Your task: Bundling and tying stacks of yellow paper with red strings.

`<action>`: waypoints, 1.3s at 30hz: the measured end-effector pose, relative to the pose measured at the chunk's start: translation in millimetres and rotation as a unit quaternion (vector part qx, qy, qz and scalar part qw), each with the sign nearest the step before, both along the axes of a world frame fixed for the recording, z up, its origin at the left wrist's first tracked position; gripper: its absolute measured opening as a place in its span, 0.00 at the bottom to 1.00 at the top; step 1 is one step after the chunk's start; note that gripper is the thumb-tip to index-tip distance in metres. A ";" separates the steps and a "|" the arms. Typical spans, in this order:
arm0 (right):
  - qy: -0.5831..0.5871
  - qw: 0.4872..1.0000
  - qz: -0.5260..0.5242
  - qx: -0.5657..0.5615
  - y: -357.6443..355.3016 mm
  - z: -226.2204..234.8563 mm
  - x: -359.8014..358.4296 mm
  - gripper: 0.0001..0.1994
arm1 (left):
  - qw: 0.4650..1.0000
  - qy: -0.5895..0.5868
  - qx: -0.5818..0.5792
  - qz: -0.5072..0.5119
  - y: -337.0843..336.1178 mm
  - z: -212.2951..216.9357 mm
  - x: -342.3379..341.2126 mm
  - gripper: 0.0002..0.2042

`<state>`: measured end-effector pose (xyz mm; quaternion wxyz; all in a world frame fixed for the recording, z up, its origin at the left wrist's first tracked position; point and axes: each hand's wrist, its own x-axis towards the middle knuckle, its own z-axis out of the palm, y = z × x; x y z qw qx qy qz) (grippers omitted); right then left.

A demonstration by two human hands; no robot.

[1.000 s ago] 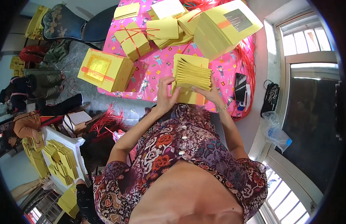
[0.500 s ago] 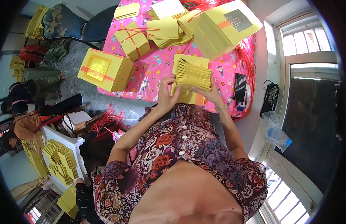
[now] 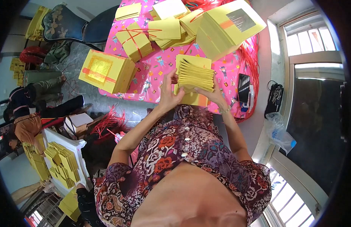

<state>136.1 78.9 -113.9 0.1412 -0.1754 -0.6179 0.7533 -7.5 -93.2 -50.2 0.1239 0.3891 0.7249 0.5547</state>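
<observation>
A fanned stack of yellow paper point(image 3: 196, 75) sits near the front edge of the pink table, its folded layers spread like ridges. My left hand point(image 3: 170, 90) is at its left side, thumb at the near corner and fingers curled by the left edge. Around the right side my right hand point(image 3: 214, 95) grips the stack, its thumb across the near edge and its fingers partly hidden behind the paper. Flat yellow sheets point(image 3: 194, 60) show beneath, at the far and near sides.
Thick yellow paper blocks point(image 3: 101, 72) and tied bundles point(image 3: 134, 41) stand around the table point(image 3: 152, 87). Red plastic strands point(image 3: 251, 64) and a phone point(image 3: 243, 87) lie on the right. At left, another person point(image 3: 27, 128) is beside a white table point(image 3: 78, 155) with more yellow paper.
My left fingers have lifted a little up and off the stack's left edge, while the thumb stays low. My right hand and the stack have hardly moved.
</observation>
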 end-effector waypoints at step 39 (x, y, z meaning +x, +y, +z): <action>-0.177 0.977 -0.042 -0.114 22.7 18.5 -29.6 0.27 | 0.892 -0.375 -0.248 -0.040 50.7 -49.6 -44.7 0.49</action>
